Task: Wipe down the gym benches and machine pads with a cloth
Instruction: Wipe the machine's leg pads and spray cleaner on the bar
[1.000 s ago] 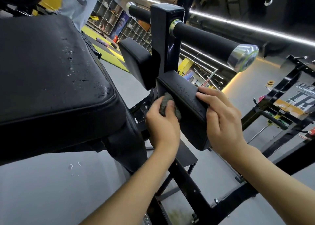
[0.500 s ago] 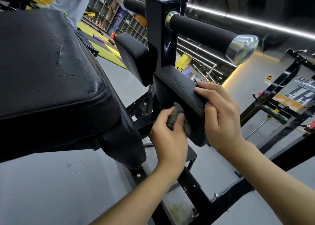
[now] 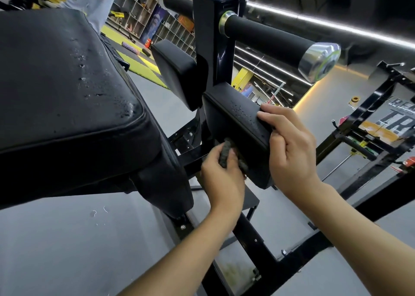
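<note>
1. Grey cloth [image 3: 225, 153], bunched in our left hand [image 3: 221, 181], has slid further down the near side of the pad [image 3: 235, 118] since a second ago.
2. Our right hand [image 3: 289, 147] stays curled over the pad's far edge, gripping it.
3. Wet seat [image 3: 67, 82] crowds the left; a roller [image 3: 265, 35] juts overhead.
4. Pad's long axis slants from the post [image 3: 213, 37] down toward us.

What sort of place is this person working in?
Most likely a gym: a large black padded bench, a black foam roller bar with a chrome end cap, and yellow-and-black floor mats beside open storage shelves in the background.
</note>
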